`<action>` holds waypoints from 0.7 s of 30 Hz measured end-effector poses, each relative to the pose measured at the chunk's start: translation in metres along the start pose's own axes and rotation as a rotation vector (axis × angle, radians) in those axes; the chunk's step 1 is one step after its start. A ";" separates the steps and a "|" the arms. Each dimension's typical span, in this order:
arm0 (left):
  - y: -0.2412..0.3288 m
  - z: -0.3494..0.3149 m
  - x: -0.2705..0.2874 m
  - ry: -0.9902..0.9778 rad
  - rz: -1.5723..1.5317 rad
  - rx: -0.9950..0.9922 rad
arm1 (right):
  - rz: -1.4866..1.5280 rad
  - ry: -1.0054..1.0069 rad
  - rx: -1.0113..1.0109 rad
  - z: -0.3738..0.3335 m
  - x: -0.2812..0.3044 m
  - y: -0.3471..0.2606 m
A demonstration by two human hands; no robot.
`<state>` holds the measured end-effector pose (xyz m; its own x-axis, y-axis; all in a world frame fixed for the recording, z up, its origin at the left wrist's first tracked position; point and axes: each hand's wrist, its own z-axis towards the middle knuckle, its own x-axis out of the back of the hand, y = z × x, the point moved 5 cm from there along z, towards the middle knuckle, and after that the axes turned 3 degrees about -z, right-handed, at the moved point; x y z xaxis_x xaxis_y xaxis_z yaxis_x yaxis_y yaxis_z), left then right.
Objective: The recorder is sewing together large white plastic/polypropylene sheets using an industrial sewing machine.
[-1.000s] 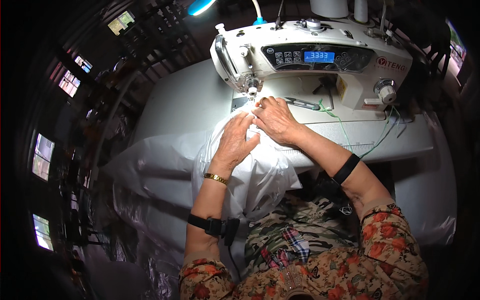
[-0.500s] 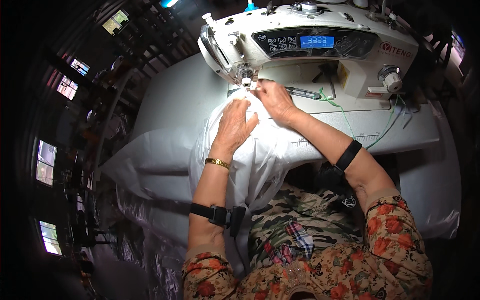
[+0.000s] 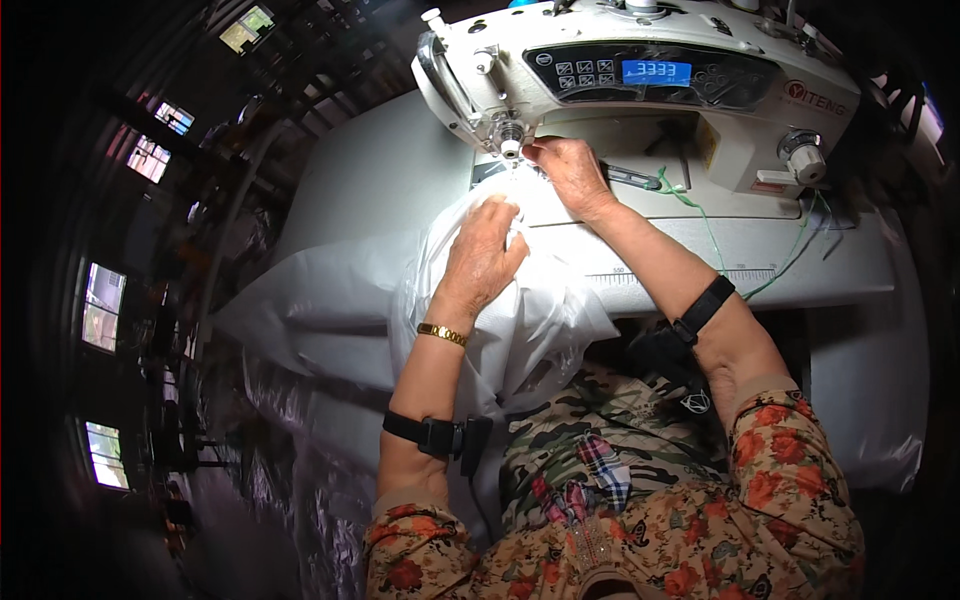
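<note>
One half-open left hand (image 3: 482, 260) rests on white fabric (image 3: 540, 300), likely light and slippery, best held near its edges; right hand (image 3: 568, 173) curled, hold unclear

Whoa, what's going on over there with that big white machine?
A person is sitting at a sewing machine with some thin, white cloth bunched up in front. The left hand rests on the cloth, just below the needle area. The right hand is up close beside the needle area, but I can't tell what its fingertips are pinching, if anything. Some green thread lies to the right, by a small tool.
</note>
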<state>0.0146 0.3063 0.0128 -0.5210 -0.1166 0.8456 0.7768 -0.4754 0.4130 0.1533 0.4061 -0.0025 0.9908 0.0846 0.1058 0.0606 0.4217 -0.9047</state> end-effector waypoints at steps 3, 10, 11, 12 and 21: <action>0.000 -0.007 0.000 0.018 0.020 -0.019 | -0.093 -0.025 -0.075 0.000 -0.001 0.003; -0.008 0.006 0.002 0.022 -0.030 -0.040 | -0.094 -0.001 -0.010 -0.003 -0.003 -0.001; -0.010 0.009 0.000 0.008 -0.036 0.000 | -0.119 -0.003 -0.005 -0.003 -0.003 -0.002; -0.013 0.011 -0.002 -0.005 -0.041 0.040 | -0.144 -0.005 0.000 -0.002 -0.003 -0.002; -0.016 0.016 -0.003 -0.003 -0.068 0.111 | -0.236 -0.040 0.003 -0.002 -0.004 0.001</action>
<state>0.0097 0.3284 0.0095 -0.5727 -0.0845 0.8154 0.7743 -0.3826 0.5041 0.1502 0.4046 -0.0049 0.9437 0.0192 0.3301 0.2891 0.4369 -0.8518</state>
